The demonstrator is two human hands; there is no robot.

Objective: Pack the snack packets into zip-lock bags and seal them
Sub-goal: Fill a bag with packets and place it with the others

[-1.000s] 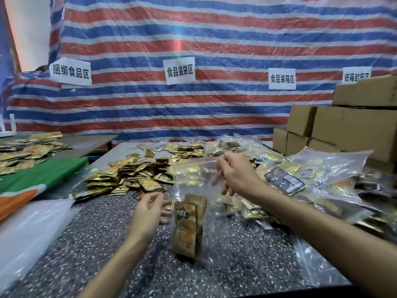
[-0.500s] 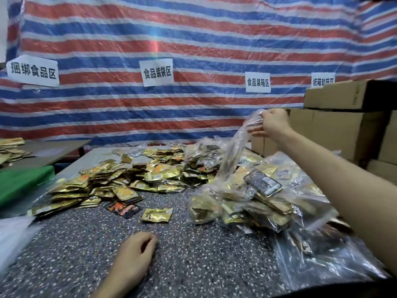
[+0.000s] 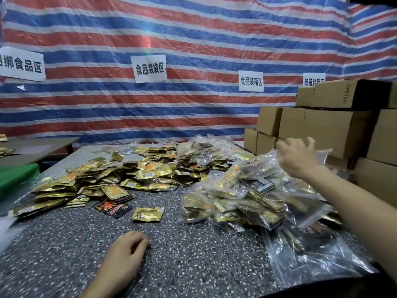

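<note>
The filled zip-lock bags [image 3: 247, 196] lie heaped under and just left of the right hand [image 3: 298, 155], each stuffed with gold snack packets. The topmost bag [image 3: 264, 164] sits directly beneath its palm. That hand is released, fingers spread and relaxed, grasping nothing; whether it touches the film I cannot tell. The left hand [image 3: 126, 252] rests on the speckled tabletop [image 3: 193, 265], fingers loosely curled and empty.

Just ahead of the left hand lie one gold packet [image 3: 148, 214] and a black-and-red packet [image 3: 112, 208]. Beyond them spreads the big heap of loose snack packets [image 3: 129, 175]. Under the right forearm lie flat clear bags [image 3: 311, 261], seemingly unfilled. Cardboard boxes [image 3: 335, 130] are stacked behind the right hand, in front of a striped tarp [image 3: 193, 39].

This looks like the setting-down of a finished bag. To do it well, the bag should settle flat on the heap so it cannot slide onto the loose packets, and its zip should be checked along the whole strip. The slippery film may carry a neighbouring bag along, so the next empty one is best peeled off singly.
</note>
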